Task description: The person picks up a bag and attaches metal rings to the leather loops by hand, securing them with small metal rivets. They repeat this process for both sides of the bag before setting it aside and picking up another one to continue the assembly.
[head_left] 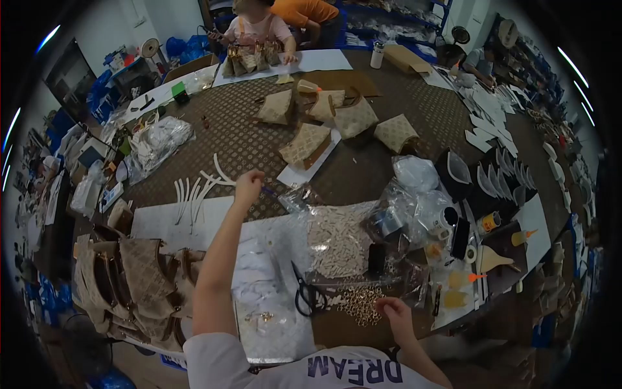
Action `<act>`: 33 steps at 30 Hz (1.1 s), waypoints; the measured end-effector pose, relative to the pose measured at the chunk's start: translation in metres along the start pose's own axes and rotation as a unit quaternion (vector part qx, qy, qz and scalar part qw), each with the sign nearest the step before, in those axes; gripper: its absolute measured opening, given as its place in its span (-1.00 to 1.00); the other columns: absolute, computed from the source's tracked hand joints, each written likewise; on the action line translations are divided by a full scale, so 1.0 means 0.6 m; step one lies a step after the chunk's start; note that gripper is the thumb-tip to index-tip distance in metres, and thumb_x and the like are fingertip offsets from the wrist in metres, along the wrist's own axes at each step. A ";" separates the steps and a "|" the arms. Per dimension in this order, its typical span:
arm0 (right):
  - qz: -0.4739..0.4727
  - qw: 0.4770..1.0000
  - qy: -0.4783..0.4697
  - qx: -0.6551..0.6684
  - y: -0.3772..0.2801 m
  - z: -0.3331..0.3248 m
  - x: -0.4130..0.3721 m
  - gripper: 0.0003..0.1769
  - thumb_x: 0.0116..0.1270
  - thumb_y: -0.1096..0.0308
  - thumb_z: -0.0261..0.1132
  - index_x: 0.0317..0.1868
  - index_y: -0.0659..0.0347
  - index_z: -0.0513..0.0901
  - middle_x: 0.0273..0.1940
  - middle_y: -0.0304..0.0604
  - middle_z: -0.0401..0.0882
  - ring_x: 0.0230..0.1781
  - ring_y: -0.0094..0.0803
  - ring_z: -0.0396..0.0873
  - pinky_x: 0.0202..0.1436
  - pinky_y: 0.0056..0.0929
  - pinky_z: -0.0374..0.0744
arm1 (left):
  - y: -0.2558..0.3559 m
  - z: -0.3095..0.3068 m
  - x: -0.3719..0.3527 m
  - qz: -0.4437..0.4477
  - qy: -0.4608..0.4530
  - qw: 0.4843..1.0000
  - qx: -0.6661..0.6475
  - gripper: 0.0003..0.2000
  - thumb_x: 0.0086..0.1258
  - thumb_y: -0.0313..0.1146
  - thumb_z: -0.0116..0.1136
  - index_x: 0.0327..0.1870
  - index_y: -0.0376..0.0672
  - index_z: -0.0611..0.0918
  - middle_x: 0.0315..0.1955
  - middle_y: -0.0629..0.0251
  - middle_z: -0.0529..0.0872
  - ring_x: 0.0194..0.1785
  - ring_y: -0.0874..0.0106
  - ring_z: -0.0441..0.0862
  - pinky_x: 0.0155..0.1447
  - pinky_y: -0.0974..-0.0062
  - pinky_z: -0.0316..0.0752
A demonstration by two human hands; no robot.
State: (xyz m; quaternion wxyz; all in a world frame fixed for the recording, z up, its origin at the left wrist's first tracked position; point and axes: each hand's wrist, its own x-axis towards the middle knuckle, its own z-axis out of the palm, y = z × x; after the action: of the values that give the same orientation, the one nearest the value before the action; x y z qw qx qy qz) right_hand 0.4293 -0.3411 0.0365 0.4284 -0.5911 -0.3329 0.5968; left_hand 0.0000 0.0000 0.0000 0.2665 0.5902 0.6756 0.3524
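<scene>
My left hand (248, 188) reaches forward over the patterned table, its fingers closed; whether anything is in them is hidden. Just left of it lie curved white strips (222, 170), with thinner strips (188, 198) further left. My right hand (396, 318) is at the near edge, fingertips pinched together beside a heap of small gold-coloured metal rings (360, 306); anything between them is too small to make out. Black-handled scissors (307, 295) lie left of the heap. Beyond it sits a plastic bag of small cream pieces (338, 241), with a black phone-like object (376, 260) at its right side.
Patterned bags (146, 272) are piled at the left, and more bags (355, 118) stand mid-table. On the right are clear plastic bags (414, 174), orange-tipped glue bottles (459, 280) and dark curved pieces (502, 175). A person (254, 29) works across the table.
</scene>
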 end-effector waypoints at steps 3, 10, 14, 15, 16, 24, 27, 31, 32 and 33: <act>0.032 0.999 0.036 -0.007 0.001 -0.033 -0.010 -0.80 0.41 0.58 0.03 -0.07 0.39 0.56 -0.17 -0.11 0.62 -0.13 -0.40 0.61 0.02 -0.48 0.54 | -0.026 0.161 0.101 0.000 -0.037 0.998 0.041 -0.72 0.34 -0.43 0.01 0.01 -0.25 0.64 -0.40 0.13 0.73 -0.38 0.37 0.71 -0.23 0.40 0.54; 0.016 0.989 0.139 -0.057 0.048 -0.120 0.045 -0.82 0.36 0.59 0.03 -0.14 0.42 0.57 -0.21 -0.07 0.62 -0.20 -0.35 0.64 -0.04 -0.42 0.59 | -0.060 0.322 0.351 -0.097 0.030 0.991 0.084 -0.48 0.41 -0.08 -0.13 0.19 -0.36 0.45 0.23 -0.04 0.43 0.40 0.12 0.23 0.36 0.24 0.24; 0.010 0.992 0.118 -0.047 0.069 -0.122 0.070 -0.83 0.37 0.57 0.04 -0.15 0.42 0.56 -0.21 -0.07 0.62 -0.20 -0.33 0.64 -0.05 -0.39 0.61 | -0.067 0.326 0.344 -0.184 -0.045 0.978 0.090 -0.40 0.34 0.14 -0.04 0.05 -0.30 0.55 -0.04 0.05 0.61 0.11 0.15 0.49 0.13 0.25 0.39; 0.025 0.992 0.123 -0.017 0.063 -0.113 0.076 -0.83 0.37 0.56 0.05 -0.14 0.41 0.56 -0.21 -0.06 0.62 -0.20 -0.34 0.64 -0.05 -0.39 0.61 | -0.065 0.316 0.329 -0.192 -0.065 0.975 0.094 -0.38 0.32 0.21 -0.02 0.00 -0.28 0.59 -0.13 0.08 0.67 0.01 0.17 0.59 0.06 0.26 0.44; 0.041 0.991 0.127 0.013 0.049 -0.097 0.083 -0.83 0.38 0.55 0.05 -0.12 0.40 0.56 -0.21 -0.06 0.62 -0.20 -0.34 0.63 -0.06 -0.39 0.60 | -0.057 0.319 0.293 -0.095 0.031 0.992 0.075 -0.37 0.28 0.26 0.01 -0.20 -0.29 0.62 -0.36 0.14 0.66 -0.28 0.24 0.60 -0.16 0.33 0.43; -0.067 0.977 0.109 0.173 -0.052 -0.100 0.176 -0.75 0.46 0.43 0.00 0.05 0.30 0.51 -0.09 -0.11 0.60 -0.10 -0.39 0.59 0.05 -0.41 0.54 | 0.223 0.120 -0.057 0.223 0.007 0.972 -0.079 -0.62 0.06 -0.23 0.44 -0.55 -0.28 0.44 -0.36 0.29 0.41 -0.38 0.40 0.42 -0.34 0.50 0.33; -0.093 0.976 -0.050 0.191 -0.145 -0.048 0.206 -0.65 0.45 0.37 0.05 0.18 0.28 0.45 0.05 -0.12 0.55 0.11 -0.37 0.49 0.25 -0.38 0.41 | 0.293 0.063 -0.209 0.280 -0.157 0.925 -0.204 -0.64 -0.07 -0.32 0.53 -0.53 -0.23 0.49 -0.32 0.29 0.43 -0.28 0.42 0.46 -0.27 0.52 0.36; 0.009 0.935 -0.294 0.197 -0.153 0.039 0.212 -0.49 0.40 0.31 0.13 0.30 0.30 0.34 0.24 -0.12 0.40 0.28 -0.39 0.34 0.37 -0.41 0.26 | 0.310 0.060 -0.380 0.351 -0.276 0.860 -0.246 -0.63 -0.13 -0.32 0.58 -0.50 -0.19 0.51 -0.24 0.29 0.44 -0.16 0.37 0.41 -0.11 0.48 0.32; -0.007 0.924 -0.352 0.149 -0.179 0.061 0.166 -0.47 0.39 0.31 0.14 0.32 0.31 0.32 0.27 -0.13 0.37 0.30 -0.40 0.31 0.38 -0.41 0.24 | 0.310 0.061 -0.417 0.345 -0.302 0.852 -0.254 -0.64 -0.11 -0.32 0.57 -0.50 -0.18 0.51 -0.23 0.29 0.44 -0.15 0.37 0.41 -0.10 0.47 0.33; -0.018 0.892 -0.436 0.116 -0.184 0.079 0.144 -0.45 0.37 0.36 0.18 0.33 0.33 0.30 0.27 -0.11 0.36 0.30 -0.37 0.32 0.32 -0.36 0.34 | 0.300 0.068 -0.449 0.354 -0.305 0.844 -0.263 -0.64 -0.11 -0.32 0.57 -0.47 -0.19 0.52 -0.20 0.26 0.46 -0.14 0.31 0.44 -0.06 0.44 0.35</act>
State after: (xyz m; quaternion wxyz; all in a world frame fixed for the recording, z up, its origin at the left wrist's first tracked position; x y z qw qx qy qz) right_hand 0.4008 -0.2125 0.1039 0.3162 -0.2116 -0.4254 0.8211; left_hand 0.1847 -0.2487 0.1025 0.4612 0.7749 0.1875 0.3895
